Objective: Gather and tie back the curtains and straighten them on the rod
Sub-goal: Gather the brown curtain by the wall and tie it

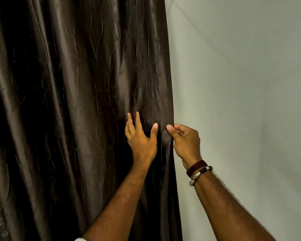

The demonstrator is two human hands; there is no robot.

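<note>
Right hand (184, 140) fingers pinch curtain (76, 101) edge; left hand (141, 138) fingers straight, spread, pressing fabric beside.

I have a single view, from the camera worn on the person's head; it faces forward and slightly down, close up against a dark brown curtain (73, 105) that fills the left and middle of the frame; a pale wall (241, 84) takes the right side; both forearms reach in from the bottom edge; no second view overlaps it.
</note>
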